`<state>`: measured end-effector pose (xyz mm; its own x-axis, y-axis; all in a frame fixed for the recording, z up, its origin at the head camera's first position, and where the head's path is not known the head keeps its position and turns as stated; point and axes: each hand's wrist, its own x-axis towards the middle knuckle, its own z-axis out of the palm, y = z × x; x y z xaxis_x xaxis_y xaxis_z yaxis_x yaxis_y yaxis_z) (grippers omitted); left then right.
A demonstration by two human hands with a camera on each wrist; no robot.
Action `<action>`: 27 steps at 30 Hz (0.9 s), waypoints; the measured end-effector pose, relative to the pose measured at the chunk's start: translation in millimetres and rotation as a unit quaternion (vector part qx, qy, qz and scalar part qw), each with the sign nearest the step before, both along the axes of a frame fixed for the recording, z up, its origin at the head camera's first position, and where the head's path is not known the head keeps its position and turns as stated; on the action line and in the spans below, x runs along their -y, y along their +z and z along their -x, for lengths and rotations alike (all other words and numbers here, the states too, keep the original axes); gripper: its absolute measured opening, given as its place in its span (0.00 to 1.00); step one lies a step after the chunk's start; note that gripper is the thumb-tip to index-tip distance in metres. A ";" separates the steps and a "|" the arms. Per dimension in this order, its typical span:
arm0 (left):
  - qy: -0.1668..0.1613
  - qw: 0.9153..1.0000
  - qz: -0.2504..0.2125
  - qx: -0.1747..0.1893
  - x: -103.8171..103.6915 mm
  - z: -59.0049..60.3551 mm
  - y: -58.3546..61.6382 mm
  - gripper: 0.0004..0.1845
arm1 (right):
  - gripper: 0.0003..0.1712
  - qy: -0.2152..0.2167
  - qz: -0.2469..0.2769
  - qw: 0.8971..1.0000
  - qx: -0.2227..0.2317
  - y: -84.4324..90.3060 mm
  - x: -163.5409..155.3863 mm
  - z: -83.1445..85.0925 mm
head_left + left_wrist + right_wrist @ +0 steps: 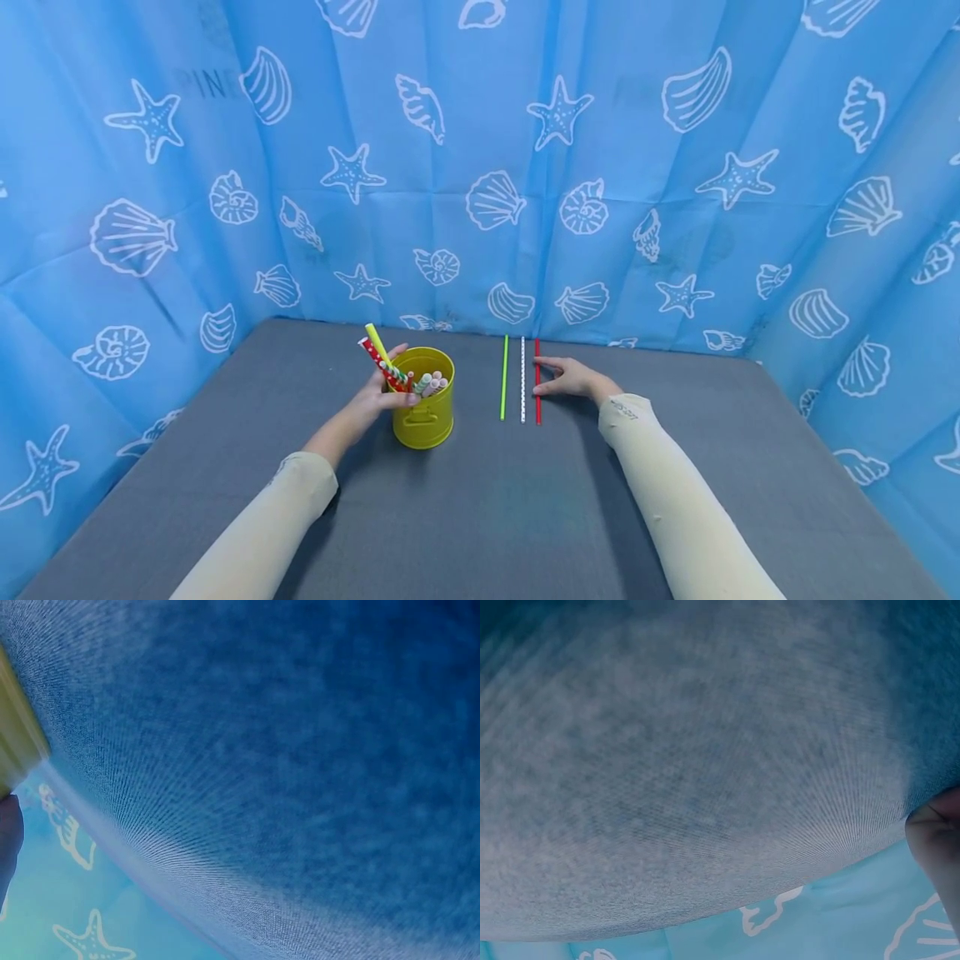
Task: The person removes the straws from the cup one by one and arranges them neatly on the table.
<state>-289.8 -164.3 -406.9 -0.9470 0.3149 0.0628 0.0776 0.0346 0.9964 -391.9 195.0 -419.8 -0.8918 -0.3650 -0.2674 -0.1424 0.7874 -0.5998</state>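
My left hand [372, 397] grips a small yellow bucket [423, 429] by its left side, thumb across the front of the rim and fingers behind. Several paper straws stand in the bucket, among them a yellow straw [377, 342] and a red straw with white dots [371, 353]. Right of it, a green straw [504, 379], a white patterned straw [522, 379] and a plain red straw [537, 408] lie side by side. My right hand [573, 379] rests at the red straw, with thumb and forefinger apart and their tips on it.
The table [480, 517] has a grey cloth top. A blue curtain [480, 167] with white shells and starfish hangs behind it and along both sides. The bucket's wall [16, 735] shows at the edge of the left wrist view.
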 end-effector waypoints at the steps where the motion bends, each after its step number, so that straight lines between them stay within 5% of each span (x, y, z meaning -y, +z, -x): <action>1: 0.001 1.000 0.002 -0.001 0.6 -0.5 0.2 0.49 | 0.46 -0.001 0.003 1.000 0.002 -0.4 0.4 0.1; 9: 0.000 1.000 -0.003 -0.011 1.7 -0.2 -1.2 0.50 | 0.43 -0.002 0.047 0.999 0.007 -1.1 1.1 -3.5; 17: 0.009 0.999 0.031 -0.004 -0.8 0.4 -0.9 0.47 | 0.38 -0.035 0.113 0.993 -0.017 16.2 -1.6 -13.1; 27: 0.001 1.000 -0.005 -0.004 0.1 3.6 -3.3 0.53 | 0.29 -0.036 0.282 0.956 -0.068 46.4 24.9 -30.2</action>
<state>-293.4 -164.4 -410.2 -0.9468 0.3133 0.0738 0.0861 0.0254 0.9960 -361.7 170.1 -373.4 -0.9323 -0.3542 0.0736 -0.2068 0.3549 -0.9118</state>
